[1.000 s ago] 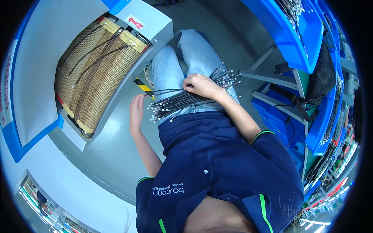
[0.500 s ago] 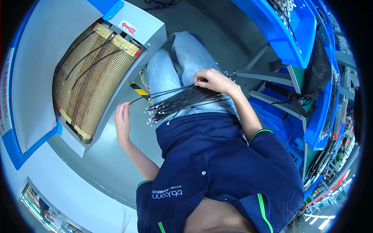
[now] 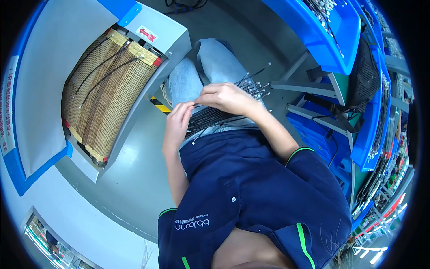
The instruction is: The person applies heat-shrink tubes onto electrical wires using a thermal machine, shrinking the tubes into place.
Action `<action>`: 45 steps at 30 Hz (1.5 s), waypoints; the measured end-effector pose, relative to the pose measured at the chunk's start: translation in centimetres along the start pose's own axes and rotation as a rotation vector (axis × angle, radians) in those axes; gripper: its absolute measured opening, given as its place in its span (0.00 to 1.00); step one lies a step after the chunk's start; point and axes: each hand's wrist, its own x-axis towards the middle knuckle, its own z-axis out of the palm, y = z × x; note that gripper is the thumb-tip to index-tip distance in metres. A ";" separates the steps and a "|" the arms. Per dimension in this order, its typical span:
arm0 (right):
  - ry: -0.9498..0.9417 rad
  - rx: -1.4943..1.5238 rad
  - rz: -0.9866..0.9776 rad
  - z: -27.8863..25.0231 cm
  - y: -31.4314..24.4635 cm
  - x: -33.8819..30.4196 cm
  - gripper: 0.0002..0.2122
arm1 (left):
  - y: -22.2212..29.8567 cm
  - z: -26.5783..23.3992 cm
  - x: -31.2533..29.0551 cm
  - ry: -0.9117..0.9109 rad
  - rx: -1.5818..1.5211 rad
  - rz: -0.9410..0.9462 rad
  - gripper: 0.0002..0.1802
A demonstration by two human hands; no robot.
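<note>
Your left hand and right hand meet above your lap, fingertips touching, fingers bent; you cannot tell from this view what sits between them. The bundle of black cables lies across your jeans, partly under both hands, white ends showing at the right. To your left, 3 black cables lie apart on the mesh belt.
</note>
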 end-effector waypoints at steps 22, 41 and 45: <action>0.141 0.203 -0.026 0.8 -0.2 0.3 0.06 | 2.7 -0.8 0.3 0.164 -0.083 0.008 0.06; 0.088 0.273 0.095 0.8 -0.8 -0.1 0.06 | 1.1 0.2 0.0 0.316 0.254 0.434 0.08; 0.098 0.238 0.076 0.9 -0.9 0.1 0.06 | 1.1 0.2 0.1 0.338 0.276 0.441 0.08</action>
